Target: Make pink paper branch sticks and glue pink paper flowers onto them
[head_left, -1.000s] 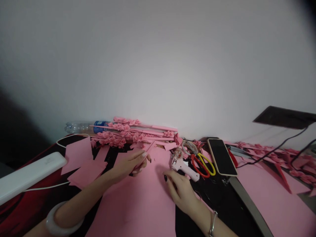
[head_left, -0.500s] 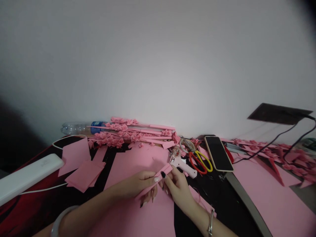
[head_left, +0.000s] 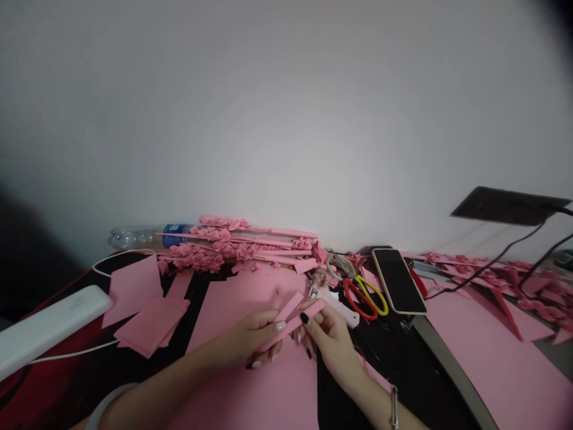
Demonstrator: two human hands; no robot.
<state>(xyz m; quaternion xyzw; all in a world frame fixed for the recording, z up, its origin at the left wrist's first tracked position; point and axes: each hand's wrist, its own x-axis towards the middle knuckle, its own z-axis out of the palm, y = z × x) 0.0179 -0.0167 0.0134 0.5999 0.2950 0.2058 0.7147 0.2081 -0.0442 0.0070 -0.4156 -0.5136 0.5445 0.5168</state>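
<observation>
our left hand [head_left: 250,335] and right hand [head_left: 335,346] pinch narrow pink paper strips [head_left: 290,304] above a broad pink paper sheet [head_left: 277,397]; we judge this alignment (their join is unclear), the next move calling for light pressure.

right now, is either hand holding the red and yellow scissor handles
No, the red and yellow scissor handles lie beside the black-screened phone, while the left hand and right hand hold narrow pink paper.
</observation>
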